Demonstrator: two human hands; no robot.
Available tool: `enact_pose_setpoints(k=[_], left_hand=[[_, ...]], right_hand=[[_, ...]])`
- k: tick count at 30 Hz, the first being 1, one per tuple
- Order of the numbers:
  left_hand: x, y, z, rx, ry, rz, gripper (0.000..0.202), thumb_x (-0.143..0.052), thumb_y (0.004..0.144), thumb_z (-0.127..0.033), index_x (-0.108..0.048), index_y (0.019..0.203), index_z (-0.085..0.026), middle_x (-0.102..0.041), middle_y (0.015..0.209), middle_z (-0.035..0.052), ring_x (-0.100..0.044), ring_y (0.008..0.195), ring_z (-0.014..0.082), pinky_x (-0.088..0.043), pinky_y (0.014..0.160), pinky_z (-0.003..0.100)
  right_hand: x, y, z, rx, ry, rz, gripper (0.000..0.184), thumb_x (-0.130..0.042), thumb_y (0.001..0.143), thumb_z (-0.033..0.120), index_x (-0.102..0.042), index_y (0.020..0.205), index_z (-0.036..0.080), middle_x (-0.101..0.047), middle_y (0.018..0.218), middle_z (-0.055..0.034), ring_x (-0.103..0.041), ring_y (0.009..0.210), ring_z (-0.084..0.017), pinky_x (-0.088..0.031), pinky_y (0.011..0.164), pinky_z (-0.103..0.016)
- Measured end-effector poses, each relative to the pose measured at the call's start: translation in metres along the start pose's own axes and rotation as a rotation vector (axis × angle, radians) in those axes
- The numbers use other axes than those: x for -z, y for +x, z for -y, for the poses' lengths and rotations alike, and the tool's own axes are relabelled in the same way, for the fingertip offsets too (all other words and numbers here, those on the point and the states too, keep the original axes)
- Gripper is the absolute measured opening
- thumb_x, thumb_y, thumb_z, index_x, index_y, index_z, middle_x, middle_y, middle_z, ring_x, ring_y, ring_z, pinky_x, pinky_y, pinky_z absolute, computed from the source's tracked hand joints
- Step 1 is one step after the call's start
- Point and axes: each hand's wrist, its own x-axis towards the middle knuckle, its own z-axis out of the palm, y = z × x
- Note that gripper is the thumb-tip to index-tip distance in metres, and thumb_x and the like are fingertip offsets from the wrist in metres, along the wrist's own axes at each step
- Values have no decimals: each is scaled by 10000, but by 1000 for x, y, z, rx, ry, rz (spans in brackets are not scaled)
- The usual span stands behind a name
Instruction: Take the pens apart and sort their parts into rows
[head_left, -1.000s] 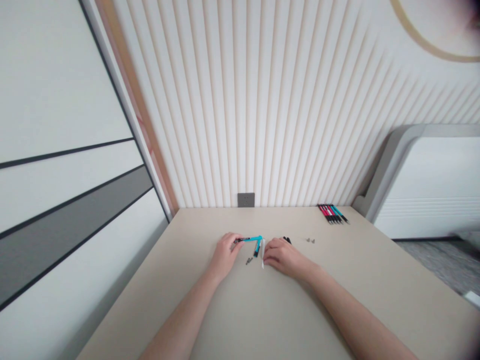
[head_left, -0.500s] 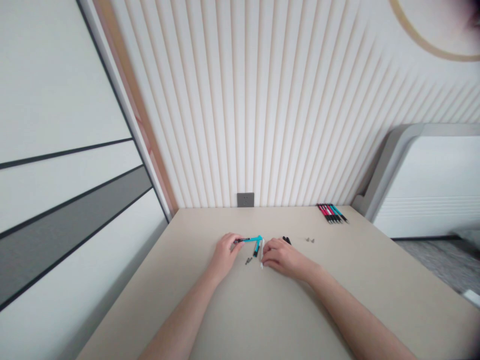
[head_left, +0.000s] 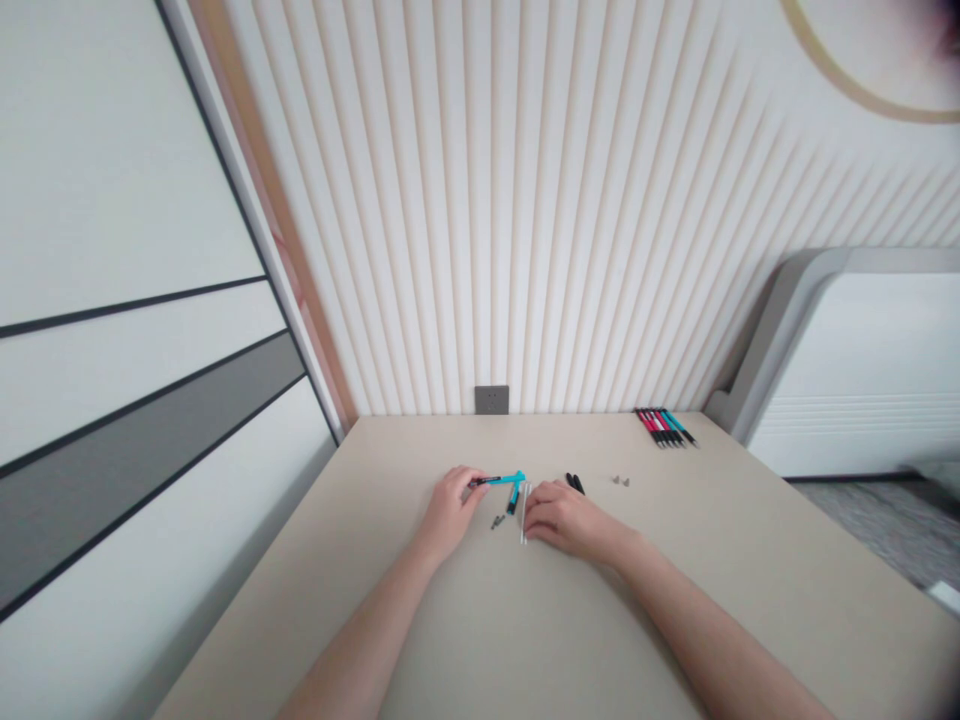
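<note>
Everything here sits on a beige table (head_left: 420,600), and the grey socket plate (head_left: 491,400) on the ribbed wall behind its far edge is the easiest thing to measure from.

Furthest left, below the plate, the left hand (head_left: 450,510) rests on the table with its fingers curled and closed around the dark tip of a teal pen (head_left: 501,480). That pen runs rightward from the hand, a little to the right of the plate. A short teal piece (head_left: 514,498) meets its far end at an angle, and I can't tell whether the two are joined. Just beneath them, nearer the person, lie some small dark parts (head_left: 497,521).

Right of those, a thin white stick (head_left: 524,513) stands on end or lies lengthwise — hard to say which — against the fingertips of the right hand (head_left: 566,518). Those fingers are gently bent, but whether they're gripping the stick I can't tell.

Further right of the plate lie black pen parts (head_left: 574,484), then grey bits (head_left: 619,481), and finally a neat row of pens (head_left: 666,427) — red and teal — by the far edge.
</note>
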Motion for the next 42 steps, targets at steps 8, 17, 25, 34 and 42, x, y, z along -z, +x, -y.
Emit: enact_pose_setpoints(k=[8,17,25,34,42], left_hand=[[0,0,0,-2,12,-4,107,-566,889,-253,-655,919,-202,-681,926,47,-622,885,199,-490,814,331],[1,1,2,14,4,-18,109,-562,887,-260,-648,917,-200,-675,914,51,-618,880,204,-490,811,341],[1,0,1,5,-3,-23,108,-569,883,-252,-658,927,-210,-681,924,49,-619,878,205,-494,811,345],[0,0,0,-5,-26,27,110,-572,889,-258,-662,930,-208,-677,916,50,-614,875,202,-486,814,338],[0,0,-1,-10,-34,50,108,-578,889,-264,-665,915,-204,-671,904,53,-615,884,207,-479,801,328]], right_hand=[[2,-1,-6,-27,-32,13,199,-526,952,273,-705,884,219,-662,893,-37,-596,897,-162,-409,829,-292],[0,1,0,-47,17,-16,234,-445,988,304,-646,947,192,-664,918,-57,-599,910,-174,-437,847,-310],[3,-4,-18,-280,4,-265,274,-379,1006,337,-618,1002,204,-671,925,-65,-628,827,-172,-482,752,-291],[1,-3,-18,-168,-4,-276,231,-408,979,232,-626,1047,200,-667,949,-75,-634,864,-173,-494,786,-298],[-6,-3,-16,-210,46,-328,317,-431,981,259,-485,1294,261,-705,1044,-58,-651,957,-192,-503,882,-364]])
